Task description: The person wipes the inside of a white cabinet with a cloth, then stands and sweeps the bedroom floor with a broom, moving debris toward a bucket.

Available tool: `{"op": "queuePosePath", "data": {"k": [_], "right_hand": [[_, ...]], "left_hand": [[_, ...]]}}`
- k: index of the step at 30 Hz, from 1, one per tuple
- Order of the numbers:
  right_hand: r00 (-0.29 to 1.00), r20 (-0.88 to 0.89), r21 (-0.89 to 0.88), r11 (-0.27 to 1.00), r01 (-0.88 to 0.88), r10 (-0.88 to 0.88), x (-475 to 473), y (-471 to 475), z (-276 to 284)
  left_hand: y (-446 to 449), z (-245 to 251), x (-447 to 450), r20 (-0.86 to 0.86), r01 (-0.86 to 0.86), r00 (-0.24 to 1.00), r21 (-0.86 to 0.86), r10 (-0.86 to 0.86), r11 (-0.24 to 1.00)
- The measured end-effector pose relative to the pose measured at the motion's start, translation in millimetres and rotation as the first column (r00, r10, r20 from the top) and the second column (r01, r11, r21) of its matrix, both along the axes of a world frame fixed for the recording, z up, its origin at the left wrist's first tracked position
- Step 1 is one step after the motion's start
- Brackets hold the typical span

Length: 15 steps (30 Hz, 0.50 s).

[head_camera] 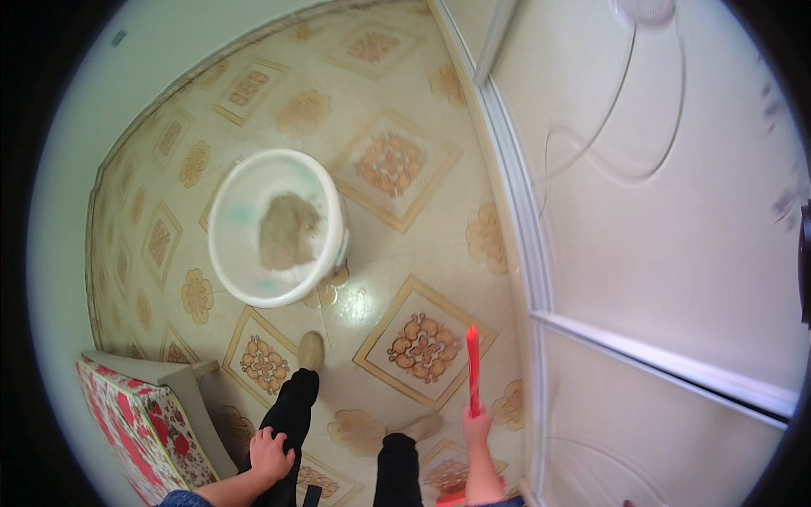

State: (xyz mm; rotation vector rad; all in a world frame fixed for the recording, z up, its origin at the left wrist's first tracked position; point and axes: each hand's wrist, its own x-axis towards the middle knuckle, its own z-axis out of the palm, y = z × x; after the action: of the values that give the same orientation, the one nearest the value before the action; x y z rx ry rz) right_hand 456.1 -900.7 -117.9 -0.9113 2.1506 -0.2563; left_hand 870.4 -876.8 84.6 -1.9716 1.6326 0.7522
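Observation:
My right hand (476, 426) is closed around a red plastic handle (473, 371), whose tip points away from me over the tiled floor. Another piece of red plastic (453, 498) shows low beside my right wrist; whether it joins the handle is hidden. My left hand (271, 454) holds nothing and hovers over or rests on my black-trousered left leg (298, 396), fingers slightly apart. Ahead on the floor stands a round white plastic basin (222, 279) with faint green patches. Inside it lies a grey-brown fuzzy clump (288, 233), too blurred to identify.
White sliding door panels (633, 253) in a metal track (516, 184) run along the right. At lower left is a piece of furniture with a red floral cover (171, 431). Patterned tiles (424, 348) cover the floor, up to a pale wall (70, 190).

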Motion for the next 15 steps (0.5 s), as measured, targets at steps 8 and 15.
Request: {"op": "queuePosePath", "data": {"k": [8,15], "right_hand": [[0.917,0.124,-0.326,0.888,-0.323,0.379,108.5,-139.3,345.6],[0.703,0.319,-0.561,0.724,-0.401,0.636,263.9,-251.7,562.9]], "left_hand": [[41.5,36.0,25.5,-0.124,-0.213,0.968,0.048,0.217,0.976],[-33.0,102.7,68.1,-0.665,-0.353,0.659,0.139,0.351,0.925]]}}
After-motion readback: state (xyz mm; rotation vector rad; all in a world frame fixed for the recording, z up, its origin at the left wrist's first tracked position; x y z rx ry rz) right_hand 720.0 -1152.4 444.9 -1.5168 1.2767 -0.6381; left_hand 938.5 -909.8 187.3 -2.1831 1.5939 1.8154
